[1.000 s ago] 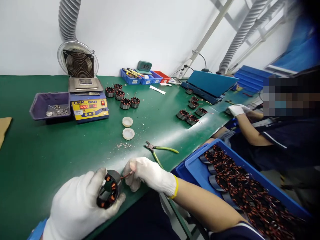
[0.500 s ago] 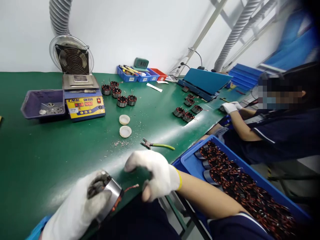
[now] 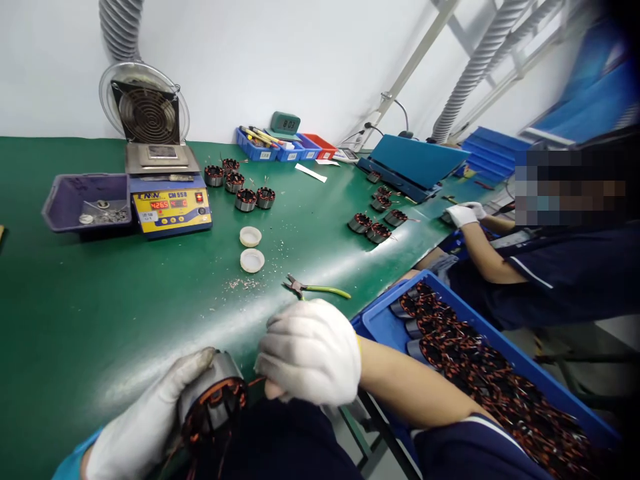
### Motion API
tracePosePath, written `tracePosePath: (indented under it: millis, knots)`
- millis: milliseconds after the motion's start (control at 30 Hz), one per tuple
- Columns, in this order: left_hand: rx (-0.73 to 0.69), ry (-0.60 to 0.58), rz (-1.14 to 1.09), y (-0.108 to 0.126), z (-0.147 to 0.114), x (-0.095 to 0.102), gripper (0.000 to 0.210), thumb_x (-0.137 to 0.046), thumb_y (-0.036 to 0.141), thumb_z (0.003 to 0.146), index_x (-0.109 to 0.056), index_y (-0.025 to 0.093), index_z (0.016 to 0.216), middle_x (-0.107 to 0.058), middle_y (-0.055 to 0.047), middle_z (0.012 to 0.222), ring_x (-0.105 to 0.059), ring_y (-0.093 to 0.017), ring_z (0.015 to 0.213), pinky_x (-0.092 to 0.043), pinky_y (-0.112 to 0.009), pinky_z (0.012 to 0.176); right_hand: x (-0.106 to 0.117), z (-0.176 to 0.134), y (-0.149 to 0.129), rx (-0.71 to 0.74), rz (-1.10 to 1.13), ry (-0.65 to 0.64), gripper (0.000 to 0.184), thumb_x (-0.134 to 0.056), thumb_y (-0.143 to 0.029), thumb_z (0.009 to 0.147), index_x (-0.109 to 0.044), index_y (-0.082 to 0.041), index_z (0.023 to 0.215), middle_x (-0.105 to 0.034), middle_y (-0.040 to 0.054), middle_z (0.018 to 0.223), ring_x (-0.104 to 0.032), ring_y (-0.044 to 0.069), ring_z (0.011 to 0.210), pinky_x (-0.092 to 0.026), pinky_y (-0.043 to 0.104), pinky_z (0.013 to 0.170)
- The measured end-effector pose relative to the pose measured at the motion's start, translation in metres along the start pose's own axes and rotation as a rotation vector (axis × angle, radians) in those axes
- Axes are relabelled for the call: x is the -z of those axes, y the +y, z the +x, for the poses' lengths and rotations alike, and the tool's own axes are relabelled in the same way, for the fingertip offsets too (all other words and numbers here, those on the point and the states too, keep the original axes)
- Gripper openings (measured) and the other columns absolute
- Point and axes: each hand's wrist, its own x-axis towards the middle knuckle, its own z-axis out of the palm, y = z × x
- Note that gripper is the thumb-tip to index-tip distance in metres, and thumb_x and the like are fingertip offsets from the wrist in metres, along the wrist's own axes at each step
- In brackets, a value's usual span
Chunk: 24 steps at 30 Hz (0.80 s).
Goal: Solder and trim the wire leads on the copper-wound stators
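My left hand, in a white glove, is closed around a motor stator at the front edge of the bench. The stator is tilted, its copper windings facing down toward me and its steel side up. An orange lead wire runs from it into my right hand. That gloved hand is closed, thumb and fingers pinching the wire; the wire's end is hidden inside. Just beyond the right hand lie diagonal cutters with green handles. Two small white round caps rest farther back among scattered bits.
A blue crate full of stators stands at my right, with a co-worker's gloved hands beyond. Loose stators sit on the green bench. Behind are a yellow-blue soldering station, a purple tray and small bins.
My left hand has turned the stator so its windings now face me. My right hand, open before, has closed on the lead wire.
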Motion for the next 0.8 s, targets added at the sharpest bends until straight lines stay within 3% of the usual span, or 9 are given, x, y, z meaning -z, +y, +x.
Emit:
tracePosePath:
  millis: [67, 167, 300, 433, 633, 700, 800]
  knots:
    - [0.127, 0.108, -0.151, 0.002, -0.001, -0.005, 0.028, -0.065, 0.045, 0.077, -0.069, 0.018, 0.072, -0.070, -0.004, 0.071, -0.064, -0.021, 0.064, -0.055, -0.031, 0.061, -0.010, -0.001, 0.000, -0.222, 0.192, 0.176, 0.030, -0.034, -0.033, 0.101, -0.057, -0.017, 0.093, -0.063, 0.0050, 0.075, -0.063, 0.015, 0.070, -0.052, 0.028, 0.063]
    - [0.182, 0.362, -0.393, 0.016, 0.001, -0.014, 0.031, -0.054, 0.044, 0.082, -0.070, 0.018, 0.080, -0.071, -0.005, 0.070, -0.064, -0.020, 0.055, -0.052, -0.028, 0.047, -0.037, -0.004, -0.007, -0.510, 0.311, 0.295, 0.022, -0.049, -0.038, 0.094, -0.056, -0.018, 0.100, -0.064, 0.0066, 0.084, -0.064, 0.017, 0.077, -0.053, 0.030, 0.068]
    - [0.099, 0.377, -0.543, 0.036, 0.001, -0.022, 0.039, -0.037, 0.040, 0.089, -0.066, 0.017, 0.075, -0.067, -0.006, 0.059, -0.049, -0.015, 0.032, -0.044, -0.027, 0.037, -0.063, 0.004, -0.019, -0.552, 0.173, 0.215, 0.039, -0.067, -0.045, 0.081, -0.057, -0.016, 0.105, -0.067, 0.0102, 0.095, -0.064, 0.022, 0.085, -0.052, 0.035, 0.075]
    - [0.122, 0.467, -0.567, 0.040, -0.003, -0.026, 0.037, -0.033, 0.033, 0.092, -0.065, 0.020, 0.078, -0.071, -0.004, 0.063, -0.059, -0.019, 0.041, -0.046, -0.028, 0.039, -0.064, 0.019, -0.021, -0.653, 0.178, 0.223, 0.025, -0.060, -0.041, 0.087, -0.060, -0.017, 0.094, -0.066, 0.0060, 0.084, -0.061, 0.018, 0.075, -0.050, 0.031, 0.070]
    - [0.104, 0.365, -0.605, 0.035, -0.001, -0.018, 0.032, -0.039, 0.029, 0.085, -0.067, 0.017, 0.081, -0.073, -0.009, 0.072, -0.065, -0.024, 0.053, -0.050, -0.033, 0.045, -0.053, 0.024, -0.012, -0.673, 0.308, 0.183, 0.016, -0.047, -0.023, 0.093, -0.062, -0.018, 0.088, -0.065, 0.0031, 0.081, -0.060, 0.013, 0.073, -0.048, 0.025, 0.068]
    - [0.074, 0.227, -0.595, 0.031, 0.000, -0.010, 0.028, -0.044, 0.026, 0.075, -0.069, 0.013, 0.077, -0.072, -0.012, 0.070, -0.065, -0.027, 0.054, -0.050, -0.034, 0.043, -0.044, 0.027, -0.006, -0.641, 0.285, 0.168, 0.016, -0.048, -0.023, 0.093, -0.061, -0.018, 0.085, -0.065, 0.0028, 0.078, -0.060, 0.014, 0.073, -0.048, 0.026, 0.070]
    - [-0.041, -0.045, -0.551, 0.024, -0.001, 0.003, 0.032, -0.051, 0.026, 0.060, -0.072, 0.010, 0.078, -0.073, -0.016, 0.076, -0.067, -0.029, 0.061, -0.055, -0.038, 0.049, -0.022, 0.040, 0.003, -0.471, 0.165, 0.112, 0.017, -0.048, -0.022, 0.092, -0.061, -0.019, 0.082, -0.063, 0.0018, 0.072, -0.058, 0.016, 0.072, -0.048, 0.032, 0.082]
